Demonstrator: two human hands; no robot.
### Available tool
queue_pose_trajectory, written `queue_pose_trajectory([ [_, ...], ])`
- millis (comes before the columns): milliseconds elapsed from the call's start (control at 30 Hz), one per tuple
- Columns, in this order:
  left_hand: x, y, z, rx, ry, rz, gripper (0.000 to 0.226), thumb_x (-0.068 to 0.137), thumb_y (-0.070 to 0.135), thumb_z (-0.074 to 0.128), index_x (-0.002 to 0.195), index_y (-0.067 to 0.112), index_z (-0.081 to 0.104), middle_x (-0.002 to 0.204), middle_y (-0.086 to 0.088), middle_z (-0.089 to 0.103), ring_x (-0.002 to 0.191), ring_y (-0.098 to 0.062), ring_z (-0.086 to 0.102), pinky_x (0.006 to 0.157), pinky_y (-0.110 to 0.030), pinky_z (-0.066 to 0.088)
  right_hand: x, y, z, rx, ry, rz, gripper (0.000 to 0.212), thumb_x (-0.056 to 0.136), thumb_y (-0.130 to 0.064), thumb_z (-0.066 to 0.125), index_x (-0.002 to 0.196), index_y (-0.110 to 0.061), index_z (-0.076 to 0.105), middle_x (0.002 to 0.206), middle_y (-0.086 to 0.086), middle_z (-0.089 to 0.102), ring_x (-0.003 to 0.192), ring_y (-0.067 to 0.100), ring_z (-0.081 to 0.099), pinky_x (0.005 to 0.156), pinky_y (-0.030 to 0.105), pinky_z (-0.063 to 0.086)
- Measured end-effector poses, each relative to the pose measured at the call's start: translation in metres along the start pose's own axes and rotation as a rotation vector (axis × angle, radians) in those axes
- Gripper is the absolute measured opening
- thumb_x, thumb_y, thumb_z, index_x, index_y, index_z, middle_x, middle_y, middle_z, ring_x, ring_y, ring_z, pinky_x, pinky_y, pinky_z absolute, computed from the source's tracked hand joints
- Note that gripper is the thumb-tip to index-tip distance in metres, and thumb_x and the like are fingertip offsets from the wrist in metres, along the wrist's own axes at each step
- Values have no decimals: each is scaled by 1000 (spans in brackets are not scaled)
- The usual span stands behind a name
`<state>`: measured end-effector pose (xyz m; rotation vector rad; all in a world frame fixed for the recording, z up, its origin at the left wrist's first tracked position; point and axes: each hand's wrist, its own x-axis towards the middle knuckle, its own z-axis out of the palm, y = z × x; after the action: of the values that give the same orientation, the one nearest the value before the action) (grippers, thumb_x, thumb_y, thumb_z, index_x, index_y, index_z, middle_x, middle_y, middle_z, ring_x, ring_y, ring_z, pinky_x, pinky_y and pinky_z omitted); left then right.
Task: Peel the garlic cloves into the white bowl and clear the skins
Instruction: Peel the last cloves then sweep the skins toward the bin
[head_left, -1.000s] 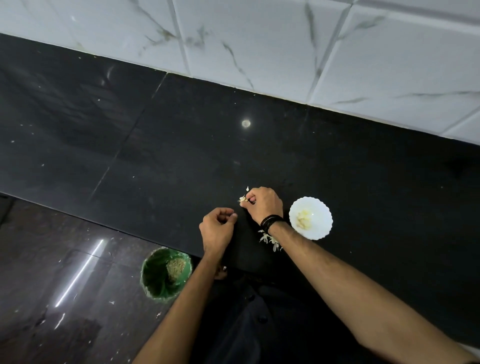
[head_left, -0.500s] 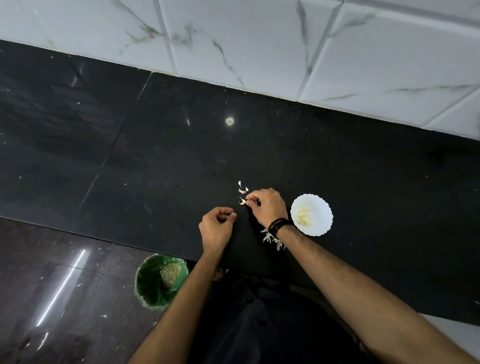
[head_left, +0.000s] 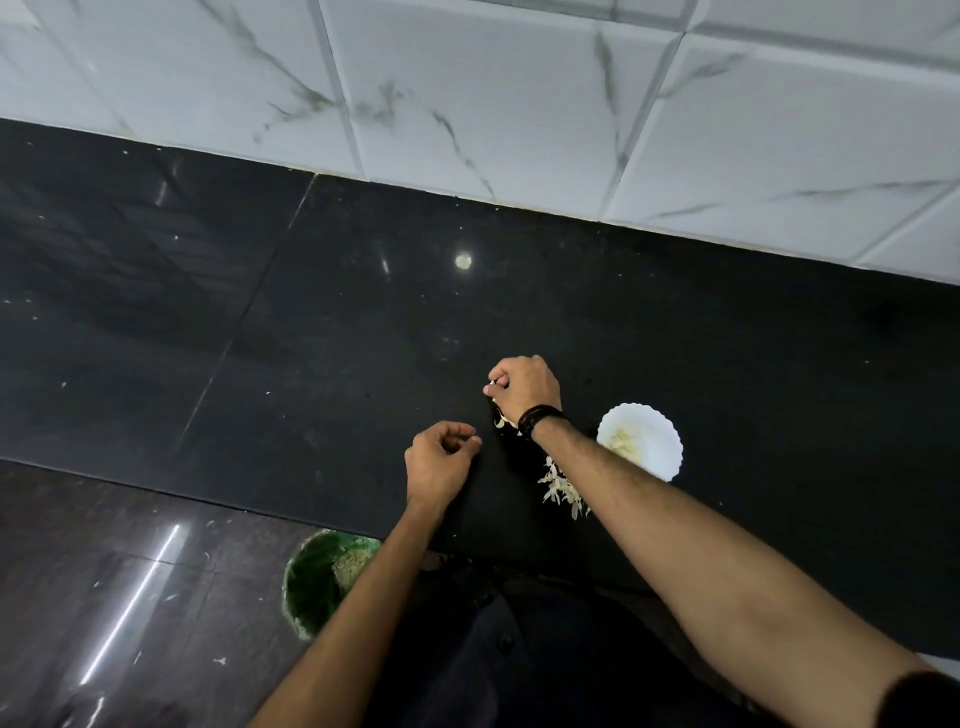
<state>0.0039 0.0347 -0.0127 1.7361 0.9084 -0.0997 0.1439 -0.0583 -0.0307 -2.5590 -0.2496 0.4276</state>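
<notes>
On black counter (head_left: 727, 338), right hand (head_left: 524, 387) pinching garlic bits (head_left: 491, 384), left hand (head_left: 439, 465) curled empty, skins (head_left: 558, 488) beside white bowl (head_left: 657, 431)

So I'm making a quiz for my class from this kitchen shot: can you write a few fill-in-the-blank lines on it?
1. The peeled garlic lies in the ____ bowl.
2. The pile of skins lies on the counter beside the right ____.
3. The green bin stands on the ____.
4. The black bands sit on the ____ wrist.

Missing: white; forearm; floor; right
</notes>
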Motion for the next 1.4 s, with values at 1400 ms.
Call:
queue_pose_trajectory([
  [1400,-30,34,64,-530,-91,54,30,82,-5,77,109,5,70,81,-5,78,83,-15,75,84,-27,59,-99,65,-57,854,-30,167,5,89,-12,74,93,-15,77,89,0,78,86,8,74,83,18,55],
])
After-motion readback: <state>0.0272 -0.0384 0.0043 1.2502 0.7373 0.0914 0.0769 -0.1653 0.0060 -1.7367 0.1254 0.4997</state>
